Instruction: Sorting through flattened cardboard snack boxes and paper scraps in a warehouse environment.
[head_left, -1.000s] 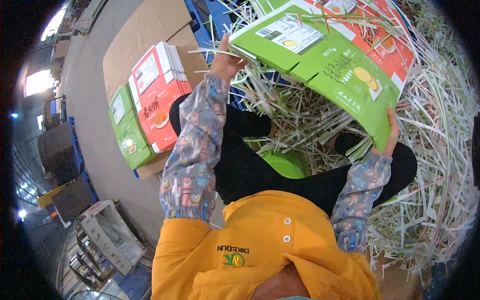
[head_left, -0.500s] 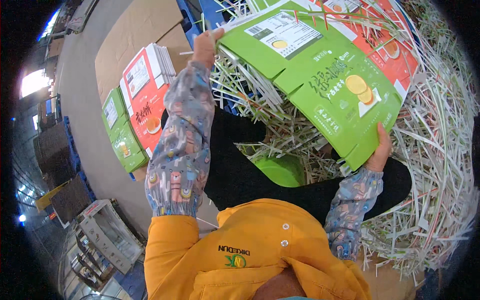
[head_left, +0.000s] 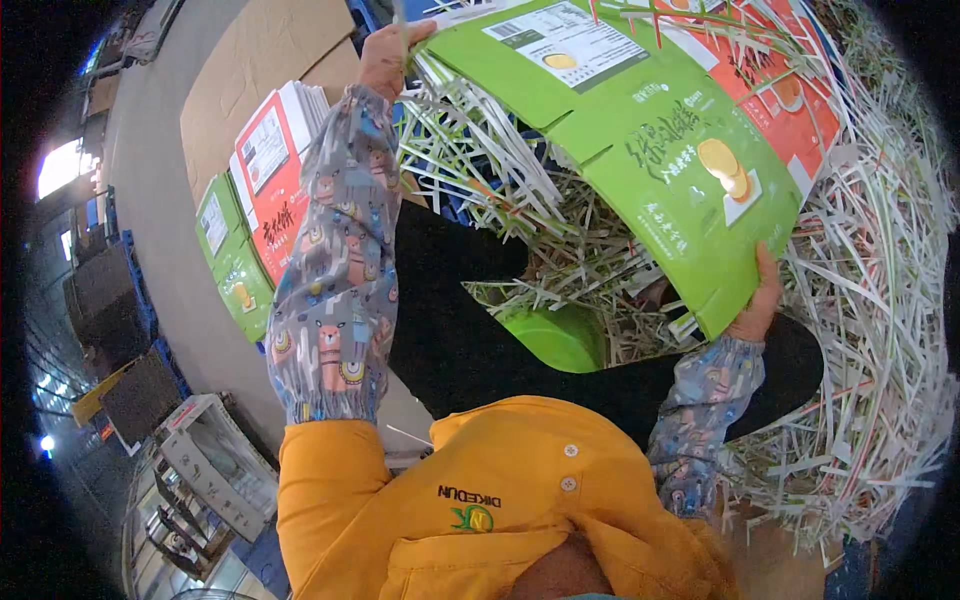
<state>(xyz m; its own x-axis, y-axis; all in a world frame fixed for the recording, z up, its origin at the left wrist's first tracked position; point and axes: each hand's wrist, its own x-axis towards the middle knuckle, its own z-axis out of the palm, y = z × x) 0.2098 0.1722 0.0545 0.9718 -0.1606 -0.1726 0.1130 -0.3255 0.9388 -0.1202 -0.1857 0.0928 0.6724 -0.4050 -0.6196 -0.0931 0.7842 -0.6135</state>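
Heap of shredded paper strips (head_left: 850, 300): largest thing here, spreading right and under the work. Risk: loose ends snag a sliding blank or get trapped beneath it.

Cardboard sheet (head_left: 250, 70), left: bare toward its far end; red carton stack (head_left: 275, 195) and lower green carton stack (head_left: 222, 262) near its near end, the green one close to the left edge. A swing of the left forearm, close by the red stack, could push either out of line.

Green blank (head_left: 640, 150): flat, spanning both hands above the heap, overlapping a red blank (head_left: 765, 90) beyond its right side. Slots along its left side look like the weak place; uneven pull between corners might crease it there. One layer or several: cannot tell.

Green basin (head_left: 555, 338), probably, part hidden by the leg. A dropped near corner could catch its rim.

Right hand (head_left: 757, 300): grip closed on the blank's near right corner, thumb on top. Pressing hard may dent the flap.

Left hand (head_left: 393, 58): grip narrow at the far left corner; exact contact unclear. A shallow pinch might slip.
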